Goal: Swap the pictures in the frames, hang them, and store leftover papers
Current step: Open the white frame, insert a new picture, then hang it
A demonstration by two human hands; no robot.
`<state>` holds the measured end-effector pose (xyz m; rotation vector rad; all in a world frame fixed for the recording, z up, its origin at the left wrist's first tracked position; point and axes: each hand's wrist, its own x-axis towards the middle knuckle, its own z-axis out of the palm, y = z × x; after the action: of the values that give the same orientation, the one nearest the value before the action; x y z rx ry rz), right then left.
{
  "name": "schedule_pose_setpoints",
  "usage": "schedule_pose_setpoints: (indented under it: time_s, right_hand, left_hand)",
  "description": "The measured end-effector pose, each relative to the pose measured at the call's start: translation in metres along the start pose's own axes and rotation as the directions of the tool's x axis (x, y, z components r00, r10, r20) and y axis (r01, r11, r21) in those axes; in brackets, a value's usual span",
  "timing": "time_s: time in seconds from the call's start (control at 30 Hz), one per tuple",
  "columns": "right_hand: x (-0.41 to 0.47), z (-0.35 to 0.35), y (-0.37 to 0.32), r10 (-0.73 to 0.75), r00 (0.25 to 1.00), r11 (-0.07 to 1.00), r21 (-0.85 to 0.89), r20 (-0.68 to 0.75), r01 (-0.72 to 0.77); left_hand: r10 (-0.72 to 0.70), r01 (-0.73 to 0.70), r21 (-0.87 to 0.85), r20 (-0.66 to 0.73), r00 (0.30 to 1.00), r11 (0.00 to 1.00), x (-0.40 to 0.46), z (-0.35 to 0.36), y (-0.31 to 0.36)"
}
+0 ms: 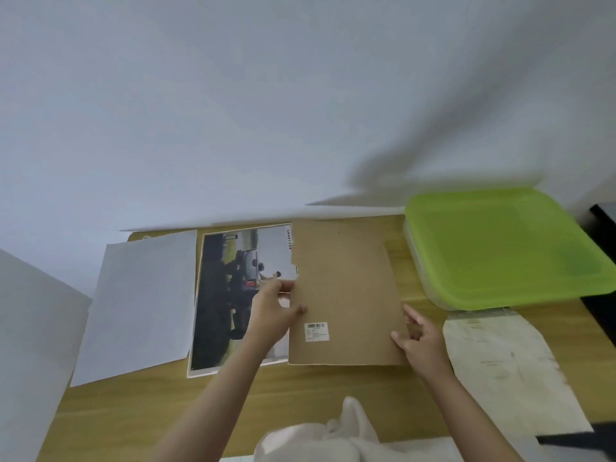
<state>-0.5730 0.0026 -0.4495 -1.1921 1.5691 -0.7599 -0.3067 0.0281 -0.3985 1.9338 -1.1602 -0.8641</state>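
A brown backing board point(346, 288) with a barcode sticker lies flat on the wooden table point(166, 405). My left hand point(275, 311) grips its left edge, thumb on top. My right hand point(421, 338) pinches its lower right edge. Left of the board lies a car picture point(226, 295) marked "SMART CAR", partly under the board and my left hand. A blank white sheet point(140, 305) lies further left, overlapping the picture's left side.
A box with a green lid point(506, 248) stands at the table's back right. A clear plastic sleeve point(506, 368) with faint print lies at the front right. A white wall rises behind. Pale cloth point(320, 438) shows at the bottom edge.
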Motion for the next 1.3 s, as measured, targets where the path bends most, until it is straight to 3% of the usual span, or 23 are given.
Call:
schedule_pose_setpoints:
  time_s: [0.3, 0.63, 0.9, 1.13, 1.3]
  right_hand:
    - [0.013, -0.025, 0.007, -0.034, 0.998, 0.996, -0.083, -0.056, 0.029]
    - [0.013, -0.021, 0.015, -0.089, 0.988, 0.953, -0.277, 0.129, 0.122]
    - [0.011, -0.011, 0.028, -0.149, 0.983, 0.868, -0.462, 0.108, 0.183]
    - [0.012, -0.007, 0.022, -0.094, 0.990, 0.864, -0.486, 0.102, 0.132]
    - [0.001, 0.018, 0.004, -0.243, 0.970, 0.877, -0.420, 0.027, 0.232]
  left_hand:
    - [-0.113, 0.083, 0.199, 0.140, 0.984, 0.976, -0.008, 0.059, 0.007]
    - [-0.131, 0.046, 0.360, 0.217, 0.967, 0.932, -0.022, 0.083, 0.015]
    - [-0.137, 0.049, 0.372, 0.214, 0.967, 0.927, -0.027, 0.088, 0.014]
    - [-0.066, -0.017, 0.315, 0.251, 0.966, 0.949, -0.027, 0.079, 0.011]
    - [0.035, -0.063, 0.203, 0.139, 0.990, 0.977, -0.032, 0.041, -0.002]
